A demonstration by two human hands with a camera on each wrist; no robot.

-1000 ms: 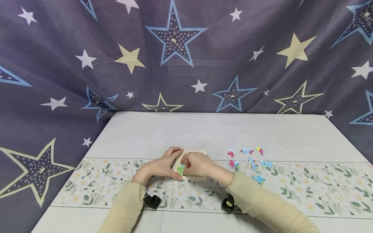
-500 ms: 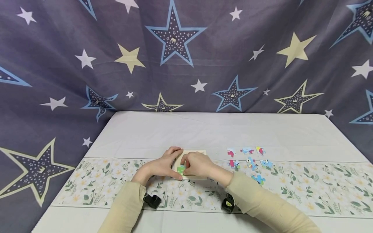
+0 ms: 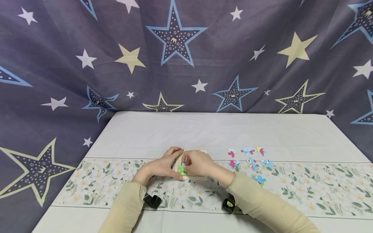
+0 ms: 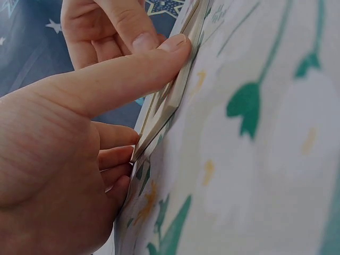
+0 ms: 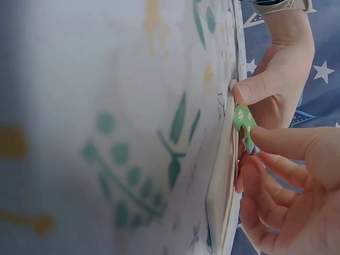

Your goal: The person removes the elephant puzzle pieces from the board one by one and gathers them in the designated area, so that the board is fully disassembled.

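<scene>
A pale wooden puzzle tray (image 3: 199, 178) lies near the middle of the table. My left hand (image 3: 163, 165) holds its left side, the thumb on the near edge and the fingers at the far left corner. In the left wrist view the thumb presses on the rim of the tray (image 4: 172, 101). My right hand (image 3: 199, 164) is over the tray and pinches a green puzzle piece (image 3: 182, 170) between thumb and fingers. The right wrist view shows this green piece (image 5: 242, 114), with white flowers and a blue end, tilted up at the tray. The right hand hides much of the tray's inside.
Several loose puzzle pieces (image 3: 252, 164), blue, pink and yellow, lie apart from one another to the right of the tray. A floral strip (image 3: 102, 184) crosses the white tabletop (image 3: 145, 132). Behind stands a dark star-patterned curtain (image 3: 186, 74).
The right hand's fingers have shifted slightly, and more of the green piece shows, with its angle a little different. The left hand and the tray stay in place.
</scene>
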